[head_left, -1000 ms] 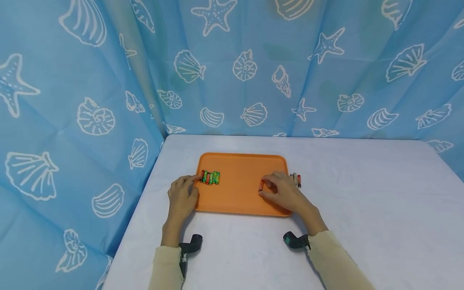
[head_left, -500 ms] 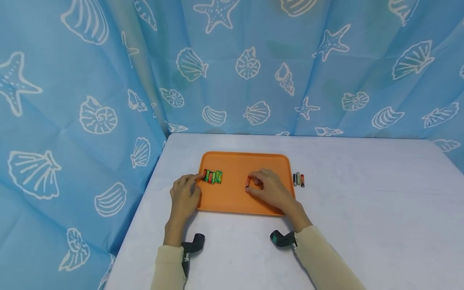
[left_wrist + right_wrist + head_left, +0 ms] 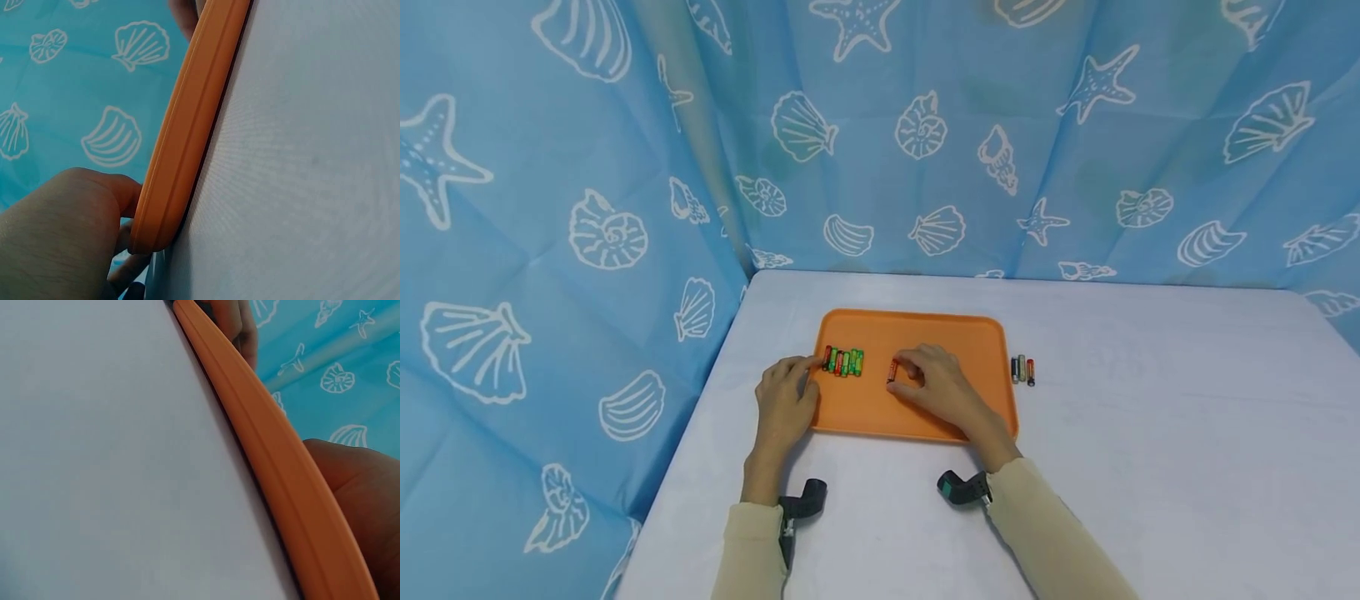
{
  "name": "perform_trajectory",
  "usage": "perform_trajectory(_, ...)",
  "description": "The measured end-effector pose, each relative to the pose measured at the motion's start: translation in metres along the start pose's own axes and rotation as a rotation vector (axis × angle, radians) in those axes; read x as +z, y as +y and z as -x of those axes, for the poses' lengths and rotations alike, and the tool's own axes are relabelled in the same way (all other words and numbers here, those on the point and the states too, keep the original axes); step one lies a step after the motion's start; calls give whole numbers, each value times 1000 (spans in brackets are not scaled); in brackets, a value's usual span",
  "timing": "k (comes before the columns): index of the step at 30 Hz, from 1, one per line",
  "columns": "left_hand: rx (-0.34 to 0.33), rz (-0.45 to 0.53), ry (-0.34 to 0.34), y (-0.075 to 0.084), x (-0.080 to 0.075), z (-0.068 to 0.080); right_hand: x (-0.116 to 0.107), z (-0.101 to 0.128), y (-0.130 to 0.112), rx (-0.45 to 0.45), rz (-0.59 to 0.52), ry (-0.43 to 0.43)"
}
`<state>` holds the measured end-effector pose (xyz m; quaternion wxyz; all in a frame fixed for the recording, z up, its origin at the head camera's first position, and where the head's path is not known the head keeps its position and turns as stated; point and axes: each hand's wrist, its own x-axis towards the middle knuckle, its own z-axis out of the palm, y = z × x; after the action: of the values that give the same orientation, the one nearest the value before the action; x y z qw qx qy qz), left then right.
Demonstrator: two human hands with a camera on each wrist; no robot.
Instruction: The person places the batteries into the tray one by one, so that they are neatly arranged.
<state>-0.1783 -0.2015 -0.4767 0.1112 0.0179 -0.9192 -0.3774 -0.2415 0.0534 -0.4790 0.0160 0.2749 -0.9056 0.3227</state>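
Observation:
My right hand [image 3: 936, 383] pinches a red battery [image 3: 892, 371] upright between thumb and fingertips, over the middle of the orange tray [image 3: 880, 417]. To its left, several red and green batteries [image 3: 846, 363] stand in a side-by-side row inside the tray. My left hand [image 3: 786, 404] holds the tray's left rim, its index fingertip right by the leftmost battery. In the left wrist view, the thumb of the left hand [image 3: 62, 219] goes behind the tray's rim, with other fingers outside the corner. The right wrist view hides the held battery behind the tray's wall [image 3: 275, 456].
Right of the tray, 3 more batteries [image 3: 1022, 370] lie on the white tablecloth [image 3: 1150, 417]. A blue curtain [image 3: 925, 167] printed with shells and starfish hangs behind the table and along its left side.
My right hand has moved left across the tray with the red battery, closer to the row. The left hand stays at the tray's left rim.

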Motion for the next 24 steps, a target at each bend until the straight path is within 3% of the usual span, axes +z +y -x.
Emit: perform_trajectory(24,-8,-11,12,2,1,0,18,-21,-15,-16,43,9)
